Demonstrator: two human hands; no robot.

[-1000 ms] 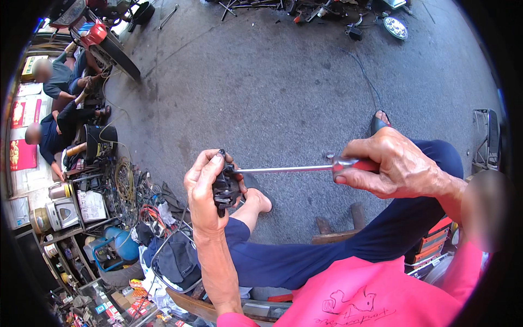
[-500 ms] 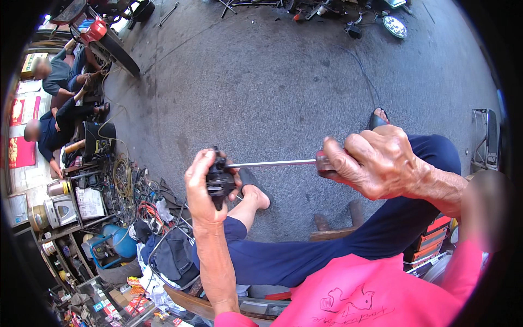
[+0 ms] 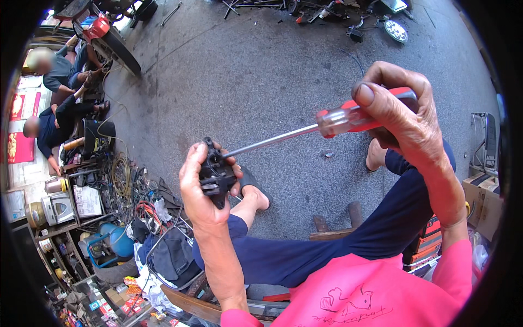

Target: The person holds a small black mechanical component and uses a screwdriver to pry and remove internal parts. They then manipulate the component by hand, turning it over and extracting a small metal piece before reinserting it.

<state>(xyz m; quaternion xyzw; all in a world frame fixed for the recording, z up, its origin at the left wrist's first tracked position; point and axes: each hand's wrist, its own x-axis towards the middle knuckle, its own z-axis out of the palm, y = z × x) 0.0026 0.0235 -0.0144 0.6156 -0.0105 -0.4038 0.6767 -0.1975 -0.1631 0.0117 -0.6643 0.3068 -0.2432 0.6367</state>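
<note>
My left hand (image 3: 199, 188) is closed around a small black part (image 3: 217, 173) with moulded recesses, its exact kind unclear. In my right hand (image 3: 406, 117) is a screwdriver (image 3: 348, 118) with a red, grey and clear handle, fingers wrapped around the grip and thumb along its top. The metal shaft slants down to the left, its tip at the upper right side of the black part. Whether the tip sits in a screw I cannot tell, as the spot is small and dark.
Below my hands are my knees and a small wooden stool (image 3: 333, 234). Cables, a blue tank (image 3: 121, 241) and shelves crowd the left. Two people sit at the far left near a motorcycle wheel (image 3: 121, 52). A round lamp (image 3: 395, 31) and loose parts lie at the back.
My right hand has risen and turned, so the screwdriver handle now tilts up to the right. The black part has tipped slightly in my left hand. My right foot has shifted.
</note>
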